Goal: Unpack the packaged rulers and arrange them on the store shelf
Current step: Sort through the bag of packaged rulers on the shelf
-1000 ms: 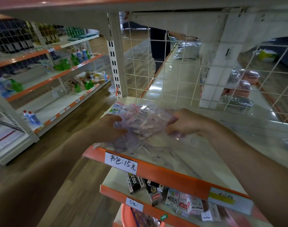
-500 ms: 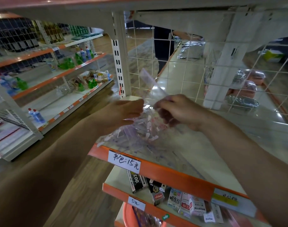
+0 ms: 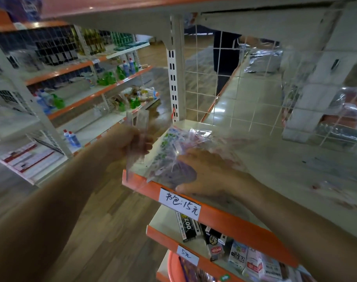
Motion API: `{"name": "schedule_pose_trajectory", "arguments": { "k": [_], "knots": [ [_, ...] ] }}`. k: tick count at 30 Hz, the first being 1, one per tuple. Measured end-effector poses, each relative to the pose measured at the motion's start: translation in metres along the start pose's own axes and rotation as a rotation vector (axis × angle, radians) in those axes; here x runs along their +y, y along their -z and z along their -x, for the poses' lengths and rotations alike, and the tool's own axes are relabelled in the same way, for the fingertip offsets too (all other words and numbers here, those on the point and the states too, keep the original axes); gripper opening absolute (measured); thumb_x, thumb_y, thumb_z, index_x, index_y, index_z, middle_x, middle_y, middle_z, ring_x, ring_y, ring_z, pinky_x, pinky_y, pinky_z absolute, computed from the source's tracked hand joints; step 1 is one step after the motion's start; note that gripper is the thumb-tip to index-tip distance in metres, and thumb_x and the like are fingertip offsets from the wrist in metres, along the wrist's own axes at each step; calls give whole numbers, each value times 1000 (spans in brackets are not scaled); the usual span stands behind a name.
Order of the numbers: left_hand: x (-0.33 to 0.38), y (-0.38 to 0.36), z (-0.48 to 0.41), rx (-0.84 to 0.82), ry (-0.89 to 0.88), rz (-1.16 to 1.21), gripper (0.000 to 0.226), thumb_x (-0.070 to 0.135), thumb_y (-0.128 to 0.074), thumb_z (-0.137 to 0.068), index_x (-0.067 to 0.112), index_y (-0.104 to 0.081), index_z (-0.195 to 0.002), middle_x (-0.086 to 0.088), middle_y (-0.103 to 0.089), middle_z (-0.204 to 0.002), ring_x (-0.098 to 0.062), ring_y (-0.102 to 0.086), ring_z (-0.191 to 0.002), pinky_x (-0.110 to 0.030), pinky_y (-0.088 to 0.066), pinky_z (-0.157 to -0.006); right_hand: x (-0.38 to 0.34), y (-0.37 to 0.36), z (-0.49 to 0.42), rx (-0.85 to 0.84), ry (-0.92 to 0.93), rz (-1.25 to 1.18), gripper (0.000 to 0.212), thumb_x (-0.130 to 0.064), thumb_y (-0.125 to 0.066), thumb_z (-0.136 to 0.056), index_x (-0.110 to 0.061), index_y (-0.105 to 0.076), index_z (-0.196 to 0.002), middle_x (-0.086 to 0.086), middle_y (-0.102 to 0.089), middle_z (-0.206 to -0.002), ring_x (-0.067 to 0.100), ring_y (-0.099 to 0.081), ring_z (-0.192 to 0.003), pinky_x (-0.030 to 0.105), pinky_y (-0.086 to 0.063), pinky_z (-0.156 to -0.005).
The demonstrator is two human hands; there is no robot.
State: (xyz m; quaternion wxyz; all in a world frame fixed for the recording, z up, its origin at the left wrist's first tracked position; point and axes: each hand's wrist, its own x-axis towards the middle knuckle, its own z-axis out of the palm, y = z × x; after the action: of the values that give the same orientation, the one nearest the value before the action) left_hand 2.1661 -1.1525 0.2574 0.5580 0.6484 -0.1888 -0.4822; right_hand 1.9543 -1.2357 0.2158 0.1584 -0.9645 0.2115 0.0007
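Reaches forward with both arms to the front left corner of the shelf [image 3: 244, 225]. Holds clear rulers [image 3: 137, 123] in the left hand [image 3: 131, 143], fingers curled round their middle; nearly upright, just left of the shelf, lower tips down by the orange rim. How many, hard to tell. Lies with the right hand [image 3: 206, 174] palm down on the pack of rulers [image 3: 171, 143] at the shelf's front edge, fingers and thumb bent round the crinkled film, thumb just above the handwritten price label [image 3: 179, 202].
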Motion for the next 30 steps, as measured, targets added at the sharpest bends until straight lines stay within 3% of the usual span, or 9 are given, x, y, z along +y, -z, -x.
{"name": "schedule_pose_trajectory", "arguments": {
  "k": [3,8,11,13,15,16,19,23,30],
  "knots": [
    [-14,-2,-1,125,24,-313,10,9,-49,-95,3,-54,-89,-7,-59,-57,-17,-54,-41,-24,-47,-39,5,5,-2,8,-44,-5,48,-57,-64,-73,-31,-49,-110,-8,-49,-114,17,-49,-106,37,-42,-89],
    [-31,-12,-3,99,-6,-812,36,41,-71,-81,7,-65,-91,-5,-57,-74,-14,-45,-50,-22,-38,-50,28,18,-2,69,-148,-36,60,-54,-63,-77,-31,-48,-130,-4,-55,-130,19,-54,-115,30,-44,-85],
    [-33,-19,-5,105,-50,-931,37,44,-74,-75,10,-70,-89,-3,-64,-74,-14,-55,-58,-22,-44,-55,37,23,-5,16,-207,-21,45,-50,-62,-80,-26,-55,-117,-3,-58,-114,19,-55,-102,31,-45,-77],
    [-34,-21,-7,109,-46,-990,41,45,-74,-75,8,-71,-91,-6,-68,-82,-15,-59,-64,-26,-48,-61,41,24,-8,-5,-200,-45,20,-47,-62,-81,-31,-51,-84,-5,-51,-91,19,-52,-89,30,-39,-68],
    [-33,-21,-6,87,-15,-978,41,44,-74,-75,6,-73,-92,-5,-65,-71,-12,-54,-51,-21,-44,-51,41,25,-8,-57,-213,-101,27,-51,-64,-79,-36,-42,-74,-9,-44,-84,18,-49,-87,31,-40,-69],
    [-32,-21,-6,73,-4,-945,38,41,-74,-76,6,-73,-91,-4,-62,-64,-11,-49,-43,-19,-40,-46,41,25,-8,-82,-223,-105,25,-54,-66,-76,-37,-49,-83,-9,-48,-91,18,-50,-91,31,-42,-73],
    [-31,-18,-8,68,-5,-845,22,28,-74,-79,8,-74,-88,-5,-56,-56,-11,-41,-35,-19,-36,-42,37,25,-9,-106,-297,-48,55,-53,-71,-72,-22,-55,-115,-1,-58,-112,18,-56,-96,32,-46,-76],
    [-31,-10,-9,68,13,-759,9,19,-75,-78,13,-73,-84,-11,-59,-69,-18,-41,-47,-25,-34,-50,38,33,-7,-80,-342,-260,49,-36,-75,-76,-14,-59,-118,2,-61,-110,18,-60,-96,33,-50,-83],
    [-27,-7,-7,46,1,-692,12,14,-71,-81,6,-72,-90,-7,-62,-66,-15,-40,-48,-24,-33,-49,64,39,2,140,-455,-731,25,-4,-71,-80,-8,-69,-104,5,-68,-92,12,-62,-73,21,-52,-66]
  ]
}}
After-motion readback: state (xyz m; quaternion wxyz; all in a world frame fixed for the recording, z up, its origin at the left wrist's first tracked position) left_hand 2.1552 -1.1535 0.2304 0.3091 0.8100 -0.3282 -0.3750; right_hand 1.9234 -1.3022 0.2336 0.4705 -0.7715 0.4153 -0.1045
